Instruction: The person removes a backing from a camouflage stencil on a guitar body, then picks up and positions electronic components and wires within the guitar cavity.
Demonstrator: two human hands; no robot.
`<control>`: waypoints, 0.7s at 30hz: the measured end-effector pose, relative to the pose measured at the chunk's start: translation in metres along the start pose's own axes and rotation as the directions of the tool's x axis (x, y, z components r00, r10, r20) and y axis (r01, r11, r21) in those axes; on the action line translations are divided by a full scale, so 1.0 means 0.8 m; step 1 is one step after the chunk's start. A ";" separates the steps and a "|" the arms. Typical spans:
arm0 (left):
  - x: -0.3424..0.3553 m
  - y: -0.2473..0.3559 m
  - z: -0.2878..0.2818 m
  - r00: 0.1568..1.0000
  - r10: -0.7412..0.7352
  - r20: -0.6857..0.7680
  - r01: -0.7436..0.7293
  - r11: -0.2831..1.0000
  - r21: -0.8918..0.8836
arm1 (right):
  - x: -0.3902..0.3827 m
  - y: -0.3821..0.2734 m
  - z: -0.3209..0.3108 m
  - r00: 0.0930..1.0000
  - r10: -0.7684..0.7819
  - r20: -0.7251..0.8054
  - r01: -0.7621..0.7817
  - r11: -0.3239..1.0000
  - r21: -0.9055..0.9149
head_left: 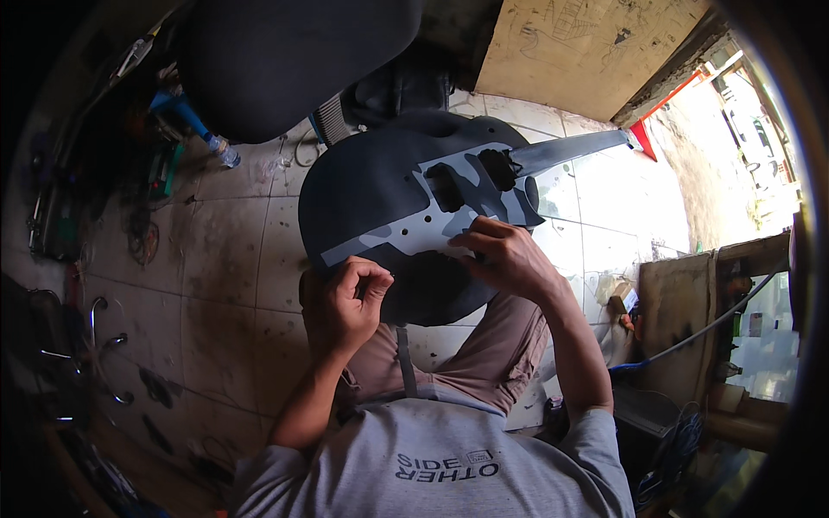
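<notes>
Across my lap lies a matte black electric guitar body (354, 190), its short dark neck (574, 154) pointing to the right. A grey and white camouflage-patterned panel (376, 243) covers part of its face, around two dark cutouts and a few small holes. My left hand (350, 302) is closed in a pinch over the body's near left edge; a tiny dark spot shows at the fingertips, too small to name. My right hand (505, 255) has its fingers bent and pressed together at the panel's near edge. What they hold, if anything, is hidden.
A black rounded seat (302, 60) stands beyond the guitar on the tiled floor (224, 293). A plastic bottle (223, 152) lies at the left. A drawn-on wooden board (579, 56) leans at the far right, beside a bright doorway. A wooden cabinet (678, 302) and a hose (708, 328) are at right.
</notes>
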State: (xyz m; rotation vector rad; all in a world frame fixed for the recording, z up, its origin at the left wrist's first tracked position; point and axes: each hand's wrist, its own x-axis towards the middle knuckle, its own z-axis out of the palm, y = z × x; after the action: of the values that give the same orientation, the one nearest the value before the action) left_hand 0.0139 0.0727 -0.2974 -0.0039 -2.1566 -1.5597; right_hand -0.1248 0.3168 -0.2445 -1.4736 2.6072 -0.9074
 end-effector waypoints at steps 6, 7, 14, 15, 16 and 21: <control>-0.004 -0.005 0.000 0.999 -0.032 0.010 0.031 0.997 0.064 | 0.002 0.002 0.014 0.982 -0.189 -0.008 0.186 0.973 -0.137; -0.004 -0.005 -0.001 1.000 -0.029 0.009 0.028 0.997 0.072 | 0.003 0.002 0.015 0.976 -0.217 0.005 0.214 0.961 -0.173; -0.007 -0.012 0.000 0.999 -0.037 0.001 0.037 0.996 0.087 | -0.004 0.010 0.034 0.964 -0.247 -0.103 0.218 0.948 -0.231; -0.006 -0.011 0.000 0.999 -0.044 0.005 0.043 0.997 0.069 | -0.008 0.010 0.033 0.966 -0.226 -0.124 0.197 0.958 -0.208; -0.007 -0.010 0.000 0.999 -0.052 0.007 0.052 0.997 0.051 | -0.012 0.011 0.030 0.968 -0.206 -0.144 0.179 0.967 -0.182; -0.011 -0.016 0.000 0.997 -0.077 0.001 0.077 0.997 -0.004 | -0.037 0.013 0.020 0.987 -0.066 -0.145 0.061 0.997 -0.043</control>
State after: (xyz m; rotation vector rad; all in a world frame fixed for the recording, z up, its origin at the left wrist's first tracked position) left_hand 0.0182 0.0706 -0.3122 0.0781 -2.1775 -1.6073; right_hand -0.1116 0.3366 -0.2703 -1.5652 2.7081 -1.0141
